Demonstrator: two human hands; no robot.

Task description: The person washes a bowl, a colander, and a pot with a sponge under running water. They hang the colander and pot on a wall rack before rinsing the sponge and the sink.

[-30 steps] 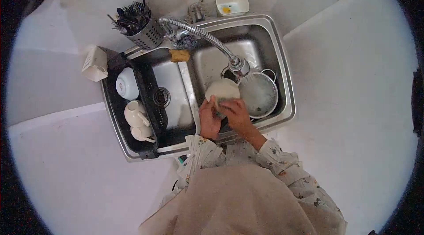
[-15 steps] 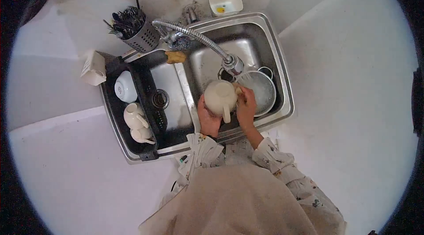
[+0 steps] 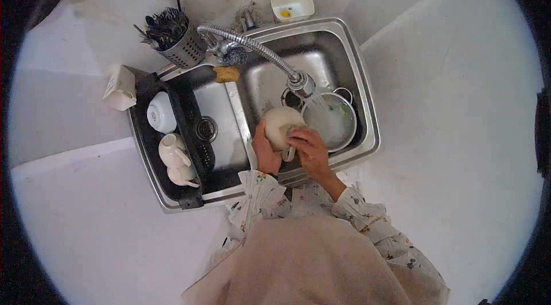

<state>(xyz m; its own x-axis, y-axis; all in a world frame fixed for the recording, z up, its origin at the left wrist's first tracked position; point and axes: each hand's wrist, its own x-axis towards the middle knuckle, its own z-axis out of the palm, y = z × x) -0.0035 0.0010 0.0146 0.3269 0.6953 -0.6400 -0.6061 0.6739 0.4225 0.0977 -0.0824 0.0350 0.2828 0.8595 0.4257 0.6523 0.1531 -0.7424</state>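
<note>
In my left hand [image 3: 266,151] is a cream mug [image 3: 278,118], turned bottom up over the right sink basin, with its handle toward me. My right hand [image 3: 313,150] presses a small tan sponge [image 3: 285,130] against the mug's base. Beside the mug, to the right, a white pot [image 3: 330,127] with a loop handle sits in the basin. It holds cloudy water with green bits. Water runs into it from the flexible faucet [image 3: 301,83].
A black drying rack [image 3: 192,138] in the left basin holds a white bowl [image 3: 161,113] and two cream mugs [image 3: 174,153]. Behind the sink stand a cutlery holder [image 3: 189,49] and a white soap dish [image 3: 293,5]. A yellowish cloth [image 3: 227,74] lies on the divider.
My right hand has moved left from the mug's side onto its base, bringing the sponge into view. The mug has tilted slightly. Green bits now show in the pot.
</note>
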